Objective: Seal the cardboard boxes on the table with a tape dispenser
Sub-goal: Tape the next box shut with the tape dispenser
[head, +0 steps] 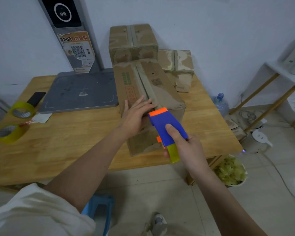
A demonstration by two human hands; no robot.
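Your right hand (182, 147) grips the blue tape dispenser (167, 128) at the near end of the long box (143, 92) on the table (58, 142). Your left hand (136, 114) presses flat, fingers straight, on the box top beside the seam.

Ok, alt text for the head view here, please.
The right hand grips a blue and orange tape dispenser at the near end of a long cardboard box on a wooden table, while the left hand presses flat on its top. Two tape rolls lie at the left.

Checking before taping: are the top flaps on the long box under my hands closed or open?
Closed. The long cardboard box's two top flaps lie flat and meet along the centre seam, left hand pressing them.
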